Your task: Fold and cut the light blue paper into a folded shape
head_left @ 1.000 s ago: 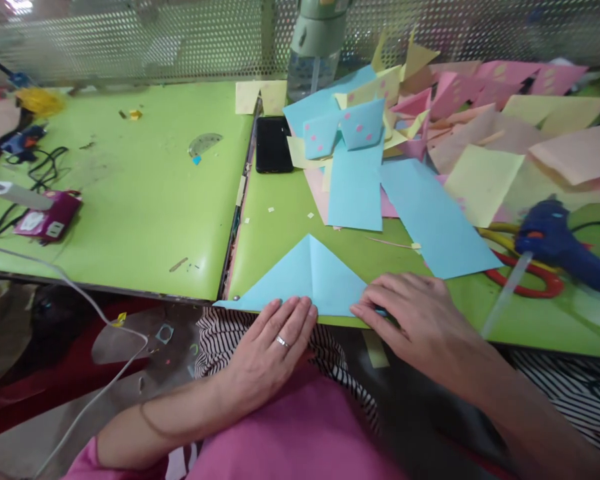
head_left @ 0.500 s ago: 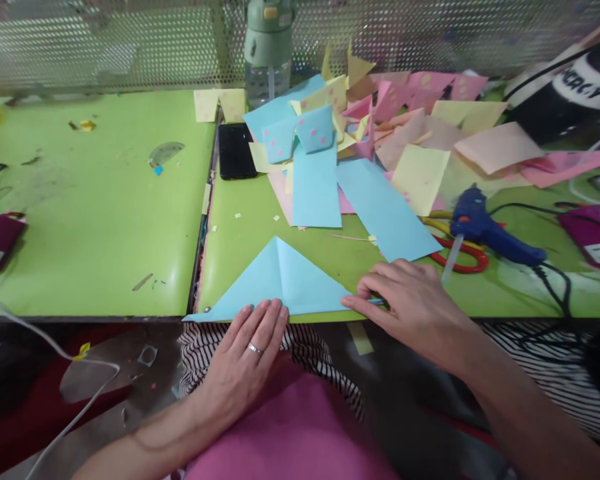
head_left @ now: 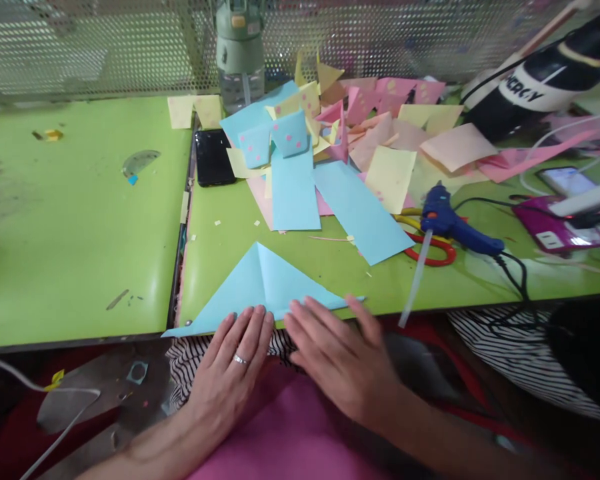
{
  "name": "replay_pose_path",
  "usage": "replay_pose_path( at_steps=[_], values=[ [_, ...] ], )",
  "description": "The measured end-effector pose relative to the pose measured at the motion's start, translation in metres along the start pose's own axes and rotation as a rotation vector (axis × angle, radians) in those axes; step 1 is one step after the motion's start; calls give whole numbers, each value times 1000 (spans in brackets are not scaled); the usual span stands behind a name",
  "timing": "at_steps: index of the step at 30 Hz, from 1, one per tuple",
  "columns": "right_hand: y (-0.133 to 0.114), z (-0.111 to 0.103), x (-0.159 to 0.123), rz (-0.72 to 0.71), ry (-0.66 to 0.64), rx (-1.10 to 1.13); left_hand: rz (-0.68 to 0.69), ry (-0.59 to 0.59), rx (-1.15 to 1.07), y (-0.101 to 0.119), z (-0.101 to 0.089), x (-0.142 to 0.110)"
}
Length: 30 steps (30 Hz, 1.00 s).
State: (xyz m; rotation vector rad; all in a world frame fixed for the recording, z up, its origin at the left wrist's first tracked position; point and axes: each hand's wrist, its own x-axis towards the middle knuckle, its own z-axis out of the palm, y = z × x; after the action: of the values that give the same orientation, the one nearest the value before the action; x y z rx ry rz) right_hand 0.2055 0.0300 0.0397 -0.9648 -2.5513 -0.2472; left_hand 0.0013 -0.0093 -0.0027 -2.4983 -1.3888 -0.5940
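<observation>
Green table (head_left: 215,260); hands (head_left: 233,367) apparently both touching blue paper (head_left: 250,287).

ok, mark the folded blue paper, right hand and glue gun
Folded blue paper (head_left: 258,283): head view, triangle's middle.
Right hand (head_left: 344,363): head view, back of hand.
Glue gun (head_left: 449,224): head view, blue body.

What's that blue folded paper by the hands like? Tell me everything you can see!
The paper is light blue, plain and thin-looking, folded into a wide triangle. A crease runs down from its peak, which points away from the person. It lies along the near edge of the green table. The left hand presses flat fingers on its bottom edge; the blurred right hand overlaps its right part.
</observation>
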Motion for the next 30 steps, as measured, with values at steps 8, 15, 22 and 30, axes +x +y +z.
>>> replay_pose_path(
  at_steps=[8, 15, 22, 30],
  values=[
    [4, 29, -16, 31, -61, -27, 4, -54, -3, -1, 1, -6],
    [34, 6, -48, 200, -115, -178, -18, -9, 11, 1, 2, -5],
    [12, 14, -12, 30, 46, -107, -40, -60, 30, 8, 8, 23],
    [12, 44, 15, -78, 106, -19, -29, -145, 137, -5, 11, 33]
  ],
)
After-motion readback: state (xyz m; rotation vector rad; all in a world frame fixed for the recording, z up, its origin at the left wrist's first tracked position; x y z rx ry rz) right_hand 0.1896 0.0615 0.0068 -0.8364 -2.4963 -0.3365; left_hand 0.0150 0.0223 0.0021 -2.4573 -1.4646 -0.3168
